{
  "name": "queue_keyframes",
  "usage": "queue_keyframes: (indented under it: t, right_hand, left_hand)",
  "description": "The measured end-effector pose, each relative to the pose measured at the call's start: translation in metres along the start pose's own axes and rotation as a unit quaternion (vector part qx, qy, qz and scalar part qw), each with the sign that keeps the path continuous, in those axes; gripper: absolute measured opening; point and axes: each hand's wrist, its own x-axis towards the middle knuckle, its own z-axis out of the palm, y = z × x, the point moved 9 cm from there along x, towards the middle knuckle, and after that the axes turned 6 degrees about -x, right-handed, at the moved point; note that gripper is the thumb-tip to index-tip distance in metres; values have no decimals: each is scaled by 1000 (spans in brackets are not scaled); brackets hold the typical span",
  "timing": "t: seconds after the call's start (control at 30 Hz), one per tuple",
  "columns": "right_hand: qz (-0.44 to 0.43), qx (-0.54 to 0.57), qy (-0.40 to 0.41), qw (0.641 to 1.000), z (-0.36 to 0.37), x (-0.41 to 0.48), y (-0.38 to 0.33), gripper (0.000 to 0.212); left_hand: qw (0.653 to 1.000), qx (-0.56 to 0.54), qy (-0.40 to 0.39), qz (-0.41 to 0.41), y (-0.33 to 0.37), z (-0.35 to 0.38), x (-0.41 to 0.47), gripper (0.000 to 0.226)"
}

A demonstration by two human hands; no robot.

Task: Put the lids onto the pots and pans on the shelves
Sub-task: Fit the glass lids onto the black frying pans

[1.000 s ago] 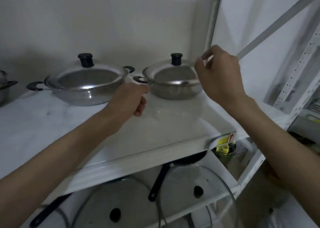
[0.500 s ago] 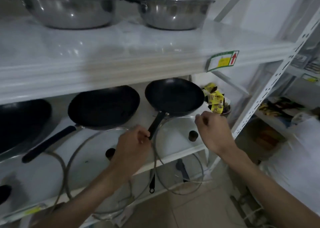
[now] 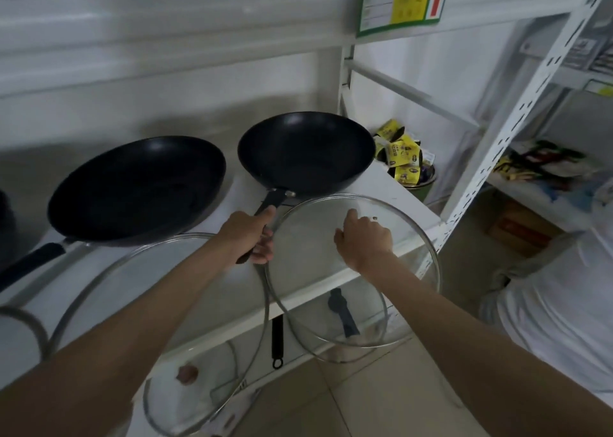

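Two black pans stand uncovered on the middle shelf (image 3: 394,187): a wide one (image 3: 136,187) at the left and a deeper one (image 3: 306,152) at the right. My left hand (image 3: 252,237) is closed around the right pan's black handle (image 3: 270,201). My right hand (image 3: 363,237) grips the knob of a glass lid (image 3: 408,290), which hangs over the shelf's front edge just in front of that pan. A second glass lid (image 3: 99,277) lies in front of the left pan, partly hidden by my left forearm.
The upper shelf's edge with a green and yellow label (image 3: 403,0) hangs close overhead. Yellow packets in a bowl (image 3: 403,157) sit right of the pan. A white perforated post (image 3: 517,121) stands at the right. Another lid (image 3: 185,400) and a pan handle (image 3: 277,340) show on the shelf below.
My view dropped from the top shelf's lidded steel pots to the middle shelf. My left hand has closed on the right pan's handle, and my right hand has taken the glass lid's knob.
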Motion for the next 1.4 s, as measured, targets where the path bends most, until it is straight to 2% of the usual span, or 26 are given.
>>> queue_keyframes:
  t: [0.07,0.17,0.3,0.4,0.6,0.73,0.87,1.03,1.23,1.4]
  right_hand:
    - [-34,-2,36,999,-1,-1,0,23]
    - [-65,-8,64,996,-2,-10,4,19]
    - [-109,-8,59,992,-4,-44,21,20]
    - [-101,-8,78,992,-22,-76,45,19]
    - [-52,88,152,983,-104,-102,62,25]
    - [-47,104,195,974,-157,-70,43,30]
    - [-48,91,215,971,-174,-5,17,31]
    - [-62,89,193,975,-156,83,-16,31]
    - [-95,40,189,977,-120,133,-55,33]
    - [-92,39,178,979,-98,147,-64,29]
  left_hand:
    - [999,17,12,30,5,2,1,45]
    - [995,77,13,60,10,4,0,49]
    - [997,68,-34,18,9,-2,3,53]
    - [996,65,-68,-1,6,-5,8,51]
    - [997,36,-60,38,4,-3,4,49]
    - [997,-5,-46,57,-2,13,-9,53]
    - [997,-77,-10,30,-17,32,-29,52]
    - [997,-71,15,12,-34,53,-53,51]
    - [993,-29,79,86,-29,62,-67,44]
    - [990,-125,67,-10,-51,74,-59,50]
